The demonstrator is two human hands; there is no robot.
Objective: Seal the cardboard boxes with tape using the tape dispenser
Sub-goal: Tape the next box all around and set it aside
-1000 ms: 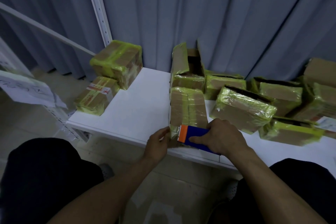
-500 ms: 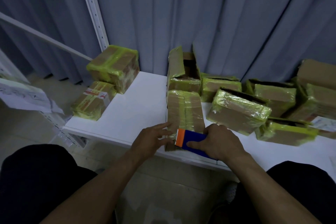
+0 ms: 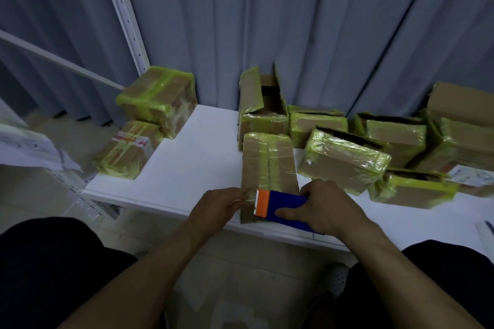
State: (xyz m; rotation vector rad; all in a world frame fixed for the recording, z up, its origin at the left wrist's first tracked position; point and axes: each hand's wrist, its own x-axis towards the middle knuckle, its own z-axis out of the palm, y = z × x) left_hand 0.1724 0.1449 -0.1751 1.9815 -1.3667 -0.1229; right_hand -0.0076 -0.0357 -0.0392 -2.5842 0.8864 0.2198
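In the head view, the right hand [image 3: 328, 211] grips the tape dispenser [image 3: 283, 208] against the near end of the box [image 3: 268, 168] at the desk's [image 3: 192, 163] front edge. The left hand [image 3: 219, 208] presses straight fingers beside the blade. Firm pressure there should help the strip tear cleanly. Behind stands an open box [image 3: 263, 104], its inside too dark to tell.

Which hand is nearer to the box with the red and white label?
Left. The left hand lies right of the labelled box, touching the middle box; the right hand is farther right, gripping the tape dispenser.
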